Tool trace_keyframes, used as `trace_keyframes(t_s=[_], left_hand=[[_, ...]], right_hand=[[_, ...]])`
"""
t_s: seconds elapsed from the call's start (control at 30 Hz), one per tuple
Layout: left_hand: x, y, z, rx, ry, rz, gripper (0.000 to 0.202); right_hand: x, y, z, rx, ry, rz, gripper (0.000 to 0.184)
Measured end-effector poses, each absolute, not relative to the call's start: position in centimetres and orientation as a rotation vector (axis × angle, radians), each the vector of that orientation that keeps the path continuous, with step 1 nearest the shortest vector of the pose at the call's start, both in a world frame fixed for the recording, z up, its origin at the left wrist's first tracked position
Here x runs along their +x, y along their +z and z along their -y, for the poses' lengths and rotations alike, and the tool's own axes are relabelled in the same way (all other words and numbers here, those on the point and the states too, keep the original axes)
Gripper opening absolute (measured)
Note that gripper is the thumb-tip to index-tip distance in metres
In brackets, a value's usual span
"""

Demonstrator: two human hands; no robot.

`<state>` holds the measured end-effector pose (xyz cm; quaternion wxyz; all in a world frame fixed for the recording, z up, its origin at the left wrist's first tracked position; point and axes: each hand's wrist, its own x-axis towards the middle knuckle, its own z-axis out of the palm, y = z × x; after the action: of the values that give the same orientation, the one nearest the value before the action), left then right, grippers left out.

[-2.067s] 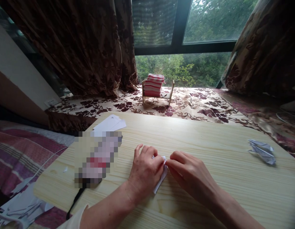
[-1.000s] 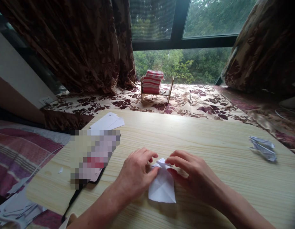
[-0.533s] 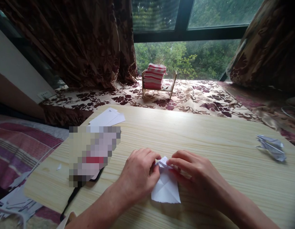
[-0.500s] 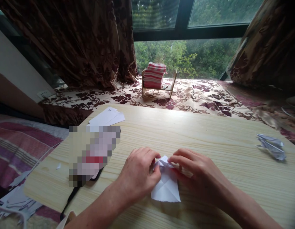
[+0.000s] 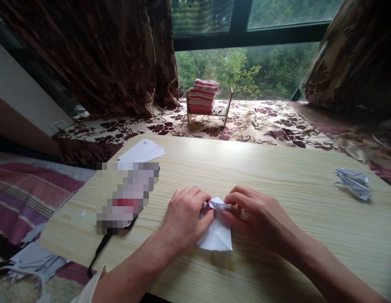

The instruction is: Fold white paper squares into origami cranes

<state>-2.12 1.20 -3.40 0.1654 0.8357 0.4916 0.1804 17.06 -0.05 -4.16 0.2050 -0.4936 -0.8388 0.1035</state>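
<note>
A small white sheet of paper (image 5: pixel 217 235) with crossing crease lines lies on the wooden table (image 5: pixel 277 176), its far end partly folded. My left hand (image 5: pixel 189 214) pinches the paper's left side near that end, thumb on top and fingers curled. On the opposite side, my right hand (image 5: pixel 250 210) grips the fold's right edge between thumb and fingers. Parts of the folded end are hidden beneath the fingertips. The near edge of the paper looks slightly ragged and points toward me.
Folded paper pieces (image 5: pixel 353 183) rest at the table's right. White sheets (image 5: pixel 141 150) lie at the back left, beside a blurred-out item (image 5: pixel 129 195) with a black strap (image 5: pixel 99 252). A small rack with striped cloths (image 5: pixel 202 97) stands by the window. Paper scraps (image 5: pixel 34 256) lie below left.
The view has shifted a little. Both hands still grip the paper, and its near end has swung slightly left. The folded flap at the far end shows more plainly.
</note>
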Motion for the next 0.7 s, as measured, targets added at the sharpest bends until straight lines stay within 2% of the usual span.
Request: trace_keyframes(t_s=[0.17,0.47,0.7], left_hand=[[-2.2,-3.5,-1.1,2.397,0.548,-1.399,0.014],[-2.5,-3.6,-1.1,2.499,0.508,-1.356,0.018],[-2.3,-3.7,-0.9,2.561,0.518,-1.363,0.020]], right_hand=[[17.2,-4.4,-0.1,-1.460,0.222,2.269,0.013],[17.8,-3.8,-0.3,-1.499,0.349,2.085,0.015],[16.9,-2.8,0.5,-1.368,0.047,2.265,0.011]])
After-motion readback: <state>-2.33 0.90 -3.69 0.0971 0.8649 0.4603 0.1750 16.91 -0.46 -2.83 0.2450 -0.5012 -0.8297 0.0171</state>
